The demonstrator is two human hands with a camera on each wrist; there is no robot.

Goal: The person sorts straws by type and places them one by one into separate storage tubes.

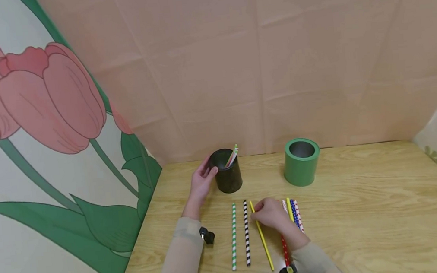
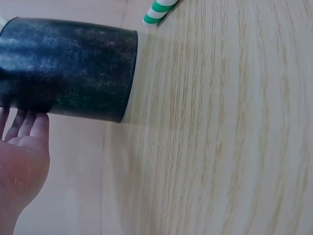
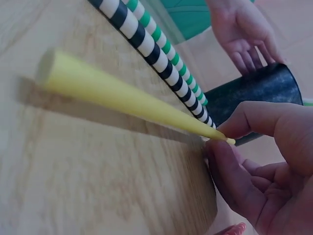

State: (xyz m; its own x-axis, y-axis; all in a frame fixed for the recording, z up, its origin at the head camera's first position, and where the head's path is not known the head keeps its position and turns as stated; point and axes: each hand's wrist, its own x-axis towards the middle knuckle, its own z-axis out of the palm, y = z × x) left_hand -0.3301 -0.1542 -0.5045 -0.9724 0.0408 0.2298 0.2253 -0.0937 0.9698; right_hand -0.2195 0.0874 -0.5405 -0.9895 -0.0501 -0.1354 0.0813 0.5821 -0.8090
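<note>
My left hand holds the left side of a black cup, thumb near the front and the other fingers along its far side. In the left wrist view the fingers touch the cup's dark wall. A few straws, one green-striped, lean inside it. My right hand pinches a plain yellow paper straw near its far end, between thumb and forefinger. In the right wrist view that straw has its near end raised off the table. Left of it lie a black-striped straw and a green-striped straw.
A green cup stands at the back right of the wooden table. Partly under my right hand lie several more straws, among them a blue one and a red dotted one. A pinkish sheet hangs behind.
</note>
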